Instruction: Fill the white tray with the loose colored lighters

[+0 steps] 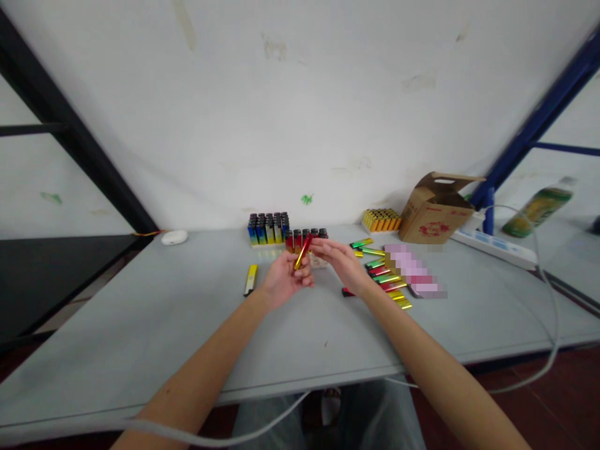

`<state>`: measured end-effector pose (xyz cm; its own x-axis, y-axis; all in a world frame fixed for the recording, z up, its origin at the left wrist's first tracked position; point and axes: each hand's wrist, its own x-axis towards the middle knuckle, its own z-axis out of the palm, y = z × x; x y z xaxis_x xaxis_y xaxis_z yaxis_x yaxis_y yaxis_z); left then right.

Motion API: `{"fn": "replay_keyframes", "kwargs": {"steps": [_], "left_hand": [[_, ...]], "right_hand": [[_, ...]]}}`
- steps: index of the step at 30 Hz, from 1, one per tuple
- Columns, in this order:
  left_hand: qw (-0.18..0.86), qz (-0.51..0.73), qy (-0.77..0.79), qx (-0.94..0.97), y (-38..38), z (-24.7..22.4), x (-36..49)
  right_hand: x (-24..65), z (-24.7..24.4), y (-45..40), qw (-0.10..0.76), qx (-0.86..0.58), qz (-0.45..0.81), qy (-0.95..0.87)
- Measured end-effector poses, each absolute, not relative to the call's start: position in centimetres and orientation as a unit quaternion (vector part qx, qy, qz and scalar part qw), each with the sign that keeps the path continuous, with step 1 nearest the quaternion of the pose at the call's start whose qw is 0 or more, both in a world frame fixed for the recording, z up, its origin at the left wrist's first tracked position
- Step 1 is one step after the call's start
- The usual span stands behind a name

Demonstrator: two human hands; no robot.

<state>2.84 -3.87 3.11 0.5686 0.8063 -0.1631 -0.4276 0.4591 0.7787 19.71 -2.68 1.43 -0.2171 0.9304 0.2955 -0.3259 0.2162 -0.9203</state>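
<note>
A red and gold lighter [302,252] is held tilted in my left hand [285,279], its fingers curled around the lower part. My right hand [340,260] is at the lighter's upper end, fingers bent and close together; whether it grips the lighter is too small to tell. Just behind my hands stands a group of red lighters [297,239], partly hidden. Further back on the left is a block of blue and yellow lighters [269,229]. One yellow lighter [252,279] lies left of my left hand. Several loose green, red and gold lighters [387,279] lie right of my right hand.
A blurred pink flat object [412,269] lies beside the loose lighters. Behind are orange lighters [382,220], an open cardboard box [434,212], a power strip [497,247] and a bottle [539,207]. A white case [174,237] sits at the left on the grey table [164,319].
</note>
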Motion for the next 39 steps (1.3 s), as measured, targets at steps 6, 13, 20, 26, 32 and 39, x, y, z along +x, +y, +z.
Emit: {"fn": "replay_keyframes", "kwargs": {"steps": [6, 13, 20, 26, 32, 39], "left_hand": [[0.808, 0.382, 0.274, 0.356, -3.7, 3.1, 2.8], [0.717, 0.402, 0.313, 0.475, -3.5, 1.7, 3.5], [0.636, 0.388, 0.329, 0.58, -3.8, 1.3, 3.8], [0.593, 0.375, 0.343, 0.624, -3.6, 1.3, 3.8], [0.609, 0.356, 0.322, 0.631, -3.8, 1.2, 3.9], [0.614, 0.346, 0.316, 0.635, -4.0, 1.0, 4.1]], "right_hand": [[19.7, 1.3, -2.8, 0.538, -0.337, 0.507, -0.583], [19.6, 1.6, -2.6, 0.547, -0.367, 0.464, -0.592], [19.7, 2.1, -2.9, 0.561, -0.378, 0.436, -0.594], [19.8, 2.0, -2.7, 0.566, -0.391, 0.417, -0.594], [19.8, 1.5, -2.4, 0.536, -0.362, 0.481, -0.592], [19.9, 1.4, -2.3, 0.523, -0.355, 0.461, -0.622]]}}
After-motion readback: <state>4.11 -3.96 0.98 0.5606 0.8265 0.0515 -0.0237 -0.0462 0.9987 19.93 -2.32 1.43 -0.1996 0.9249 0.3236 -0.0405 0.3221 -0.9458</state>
